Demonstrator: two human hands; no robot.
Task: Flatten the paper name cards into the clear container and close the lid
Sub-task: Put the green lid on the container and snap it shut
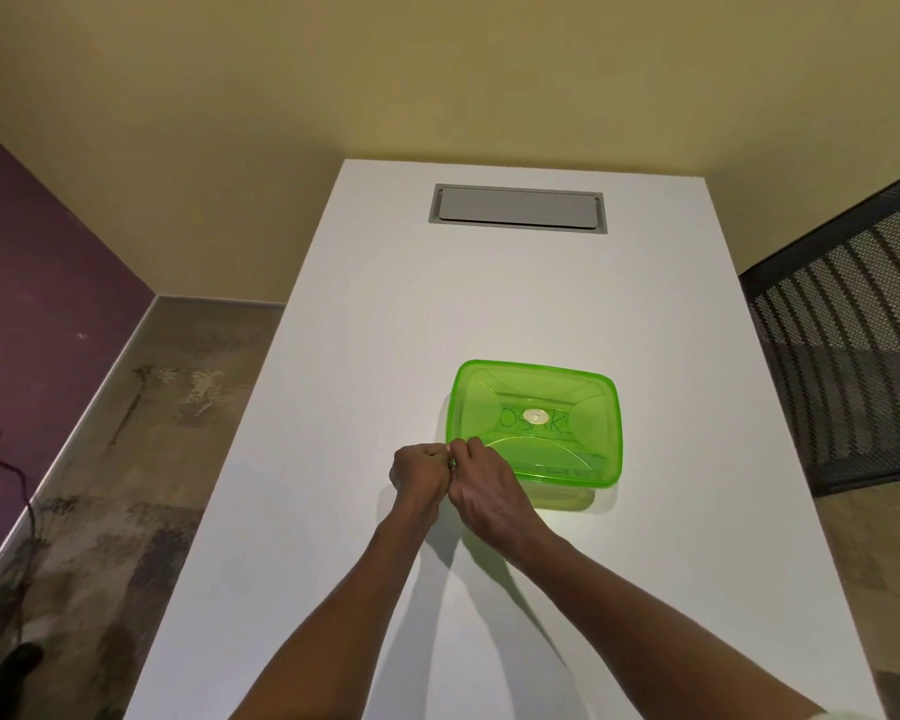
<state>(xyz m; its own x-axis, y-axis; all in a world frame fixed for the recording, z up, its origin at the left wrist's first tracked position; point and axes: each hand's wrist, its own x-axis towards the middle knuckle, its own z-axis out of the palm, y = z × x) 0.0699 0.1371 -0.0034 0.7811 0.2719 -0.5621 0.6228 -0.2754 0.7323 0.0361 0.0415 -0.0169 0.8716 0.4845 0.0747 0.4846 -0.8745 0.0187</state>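
Pressing: both hands worked the near-left corner of the green lid (533, 420); running firm pressure round the rim would likely seat it.
Container (567, 498): translucent plastic, rounded rectangle, mid-table.
Cards (533, 418): lettering showed through the lid.
Left hand (419, 472): clenched at the corner; whether it pinched the lid, cannot tell.
Right hand (481, 483): curled on the lid's edge.
Table (385, 304): smooth, white.

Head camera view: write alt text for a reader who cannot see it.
Both hands meet at the near left corner of a green translucent lid sitting on its container, the left hand and right hand curled at its rim. Paper with handwritten letters shows through the lid. The container stands on a white table with a grey cable hatch at its far end.
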